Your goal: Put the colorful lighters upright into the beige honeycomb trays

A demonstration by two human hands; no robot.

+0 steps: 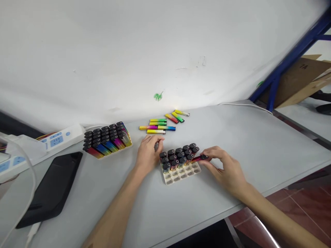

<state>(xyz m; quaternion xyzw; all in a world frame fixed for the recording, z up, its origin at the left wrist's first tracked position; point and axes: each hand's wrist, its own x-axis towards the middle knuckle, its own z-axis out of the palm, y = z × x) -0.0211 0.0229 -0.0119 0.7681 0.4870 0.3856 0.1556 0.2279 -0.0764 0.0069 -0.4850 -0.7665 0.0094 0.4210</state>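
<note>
Loading is under way: a red lighter [199,158] is pinched in the right hand [224,168] beside the half-filled tray [181,175], steadied by the loosely curled left hand [148,153]. An empty slot must be met upright.

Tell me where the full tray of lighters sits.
The full tray of lighters sits left of the left hand, beside the white power strip and above the black phone.

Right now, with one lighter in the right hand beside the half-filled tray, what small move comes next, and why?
Probably tip the lighter upright and seat it in an open slot. The right hand holds it lying sideways at the edge of the tray, the front rows of slots show empty, and the left hand rests against the tray's other side, seemingly bracing it.
</note>
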